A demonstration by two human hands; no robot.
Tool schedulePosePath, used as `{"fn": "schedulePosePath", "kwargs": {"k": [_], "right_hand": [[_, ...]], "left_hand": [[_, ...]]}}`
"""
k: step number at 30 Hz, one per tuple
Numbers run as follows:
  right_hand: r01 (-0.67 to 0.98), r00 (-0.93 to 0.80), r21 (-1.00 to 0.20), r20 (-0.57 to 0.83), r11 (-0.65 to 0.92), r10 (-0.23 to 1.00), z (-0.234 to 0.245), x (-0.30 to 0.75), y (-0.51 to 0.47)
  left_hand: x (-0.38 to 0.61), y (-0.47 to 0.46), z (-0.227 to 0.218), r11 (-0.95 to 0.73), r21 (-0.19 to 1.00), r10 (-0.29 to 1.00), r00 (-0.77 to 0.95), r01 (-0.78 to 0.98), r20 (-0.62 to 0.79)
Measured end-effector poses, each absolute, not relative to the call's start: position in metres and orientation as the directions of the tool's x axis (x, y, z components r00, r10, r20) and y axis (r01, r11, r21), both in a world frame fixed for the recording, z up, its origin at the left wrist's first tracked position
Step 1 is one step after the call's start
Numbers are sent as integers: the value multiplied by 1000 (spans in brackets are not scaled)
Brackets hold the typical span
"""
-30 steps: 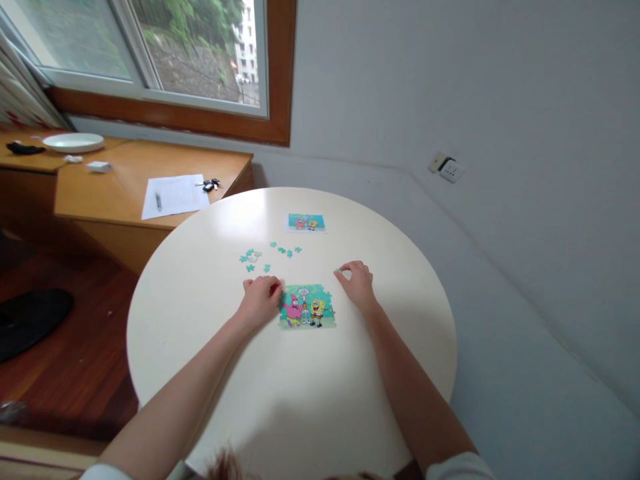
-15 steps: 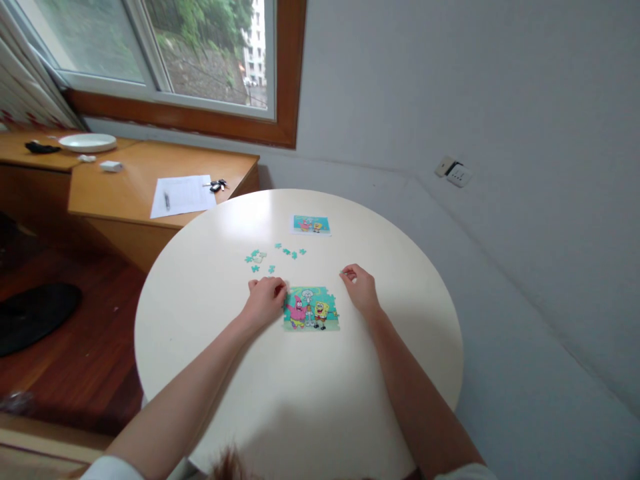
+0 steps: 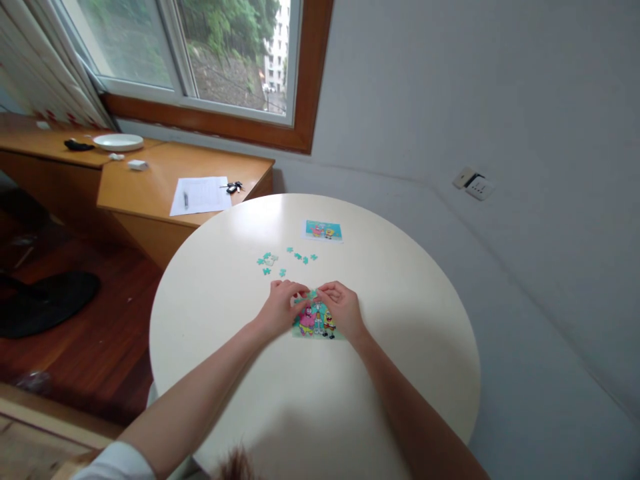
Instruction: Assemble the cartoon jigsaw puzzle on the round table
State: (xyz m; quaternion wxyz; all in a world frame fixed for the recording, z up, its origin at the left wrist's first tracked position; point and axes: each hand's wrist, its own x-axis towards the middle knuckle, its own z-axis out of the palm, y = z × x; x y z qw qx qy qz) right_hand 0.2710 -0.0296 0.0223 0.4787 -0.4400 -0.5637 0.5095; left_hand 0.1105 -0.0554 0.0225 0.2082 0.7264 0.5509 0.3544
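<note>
A partly joined cartoon jigsaw puzzle [image 3: 318,325] lies on the round table, showing a pink starfish figure, a pale figure and a yellow sponge figure. Over its upper part my hands come together. A small teal puzzle piece [image 3: 313,294] sits between their fingertips. My right hand [image 3: 344,310] pinches it from the right, fingers curled. My left hand [image 3: 283,308] is closed at its left side, thumb and fingers bent toward it. The hands hide the puzzle's upper corners. Several loose puzzle pieces [image 3: 271,261] lie beyond my left hand, teal and pale ones.
A reference picture card [image 3: 323,231] lies toward the far side of the white round table [image 3: 400,373]. Behind it on the left, a wooden desk [image 3: 150,193] holds a paper sheet [image 3: 200,195], keys [image 3: 233,188] and a white plate [image 3: 119,142]. A wall with a socket [image 3: 479,187] stands right.
My right hand has moved left with its puzzle piece, from beside the puzzle to over its top. My left hand has shifted to meet it. The view has turned slightly left.
</note>
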Motion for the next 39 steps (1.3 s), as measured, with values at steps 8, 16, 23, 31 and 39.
{"fn": "schedulePosePath", "kwargs": {"k": [8, 16, 23, 31, 39], "right_hand": [[-12, -156, -998, 67, 66, 986, 20, 269, -31], [-28, -141, -999, 47, 43, 989, 20, 270, -30], [-26, -159, -999, 22, 18, 987, 22, 270, -30], [24, -106, -999, 39, 41, 994, 17, 275, -26], [174, -122, -973, 130, 150, 984, 14, 277, -27]], "left_hand": [[111, -56, 26, -323, 686, 939, 132, 652, 316], [110, -58, 28, -344, 694, 932, 142, 633, 333], [110, -58, 33, -310, 713, 942, 103, 629, 319], [95, -46, 34, -200, 692, 972, 52, 693, 228], [85, -39, 27, -189, 587, 978, 94, 787, 187]]}}
